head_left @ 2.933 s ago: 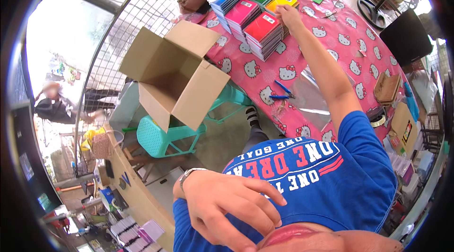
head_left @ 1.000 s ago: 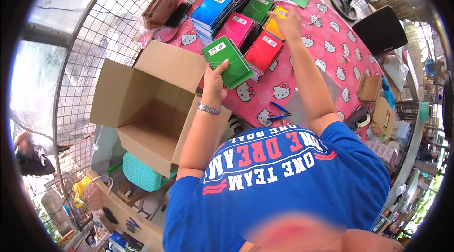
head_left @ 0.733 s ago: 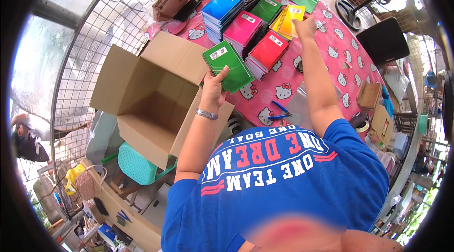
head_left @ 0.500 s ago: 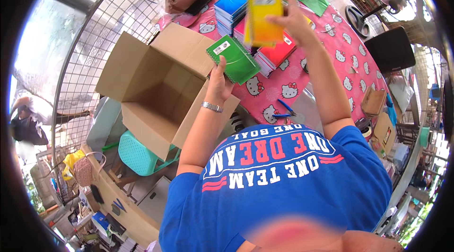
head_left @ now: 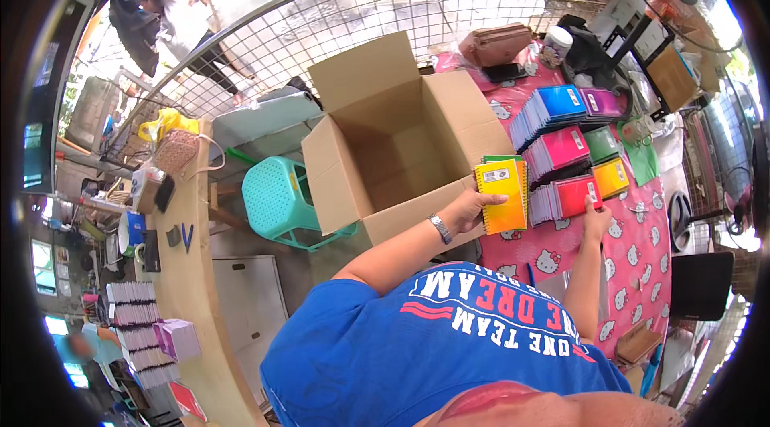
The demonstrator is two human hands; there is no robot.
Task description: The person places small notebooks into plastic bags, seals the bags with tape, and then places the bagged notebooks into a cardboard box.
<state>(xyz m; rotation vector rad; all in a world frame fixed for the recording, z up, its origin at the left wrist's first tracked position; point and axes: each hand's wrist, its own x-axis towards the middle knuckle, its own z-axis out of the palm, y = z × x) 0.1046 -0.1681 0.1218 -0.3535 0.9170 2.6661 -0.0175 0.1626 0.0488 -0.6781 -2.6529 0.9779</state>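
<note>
Sorting: small notebooks by colour, centre right of frame.
Left hand (head_left: 469, 209): clenched on a short stack of notebooks (head_left: 503, 196), yellow-orange cover on top, a green edge showing behind; held up at the near flap of the cardboard box (head_left: 393, 150).
Right hand (head_left: 595, 218): laid flat, fingertips on the red pile (head_left: 571, 198); closed around nothing as far as can be seen.
Box: open, flaps up, inside bare, centre of frame, resting above the green stool (head_left: 277, 198).
Bench (head_left: 634, 254): pink patterned cloth, right of frame, carrying blue (head_left: 553, 106), purple (head_left: 603, 102), pink (head_left: 561, 150), green (head_left: 601, 142) and yellow (head_left: 613, 177) piles set close together.
Beyond: brown purse (head_left: 497, 44) at upper centre, wire fence (head_left: 321, 26) behind the box.
Risk, stack: likely to fan out or slip, held by one edge only, thumb on the cover.
Risk, piles: leaning rows likely to topple if the right hand drags across the red one.
Risk, box: perched on the stool, likely to tip if the near flap is pressed down.
</note>
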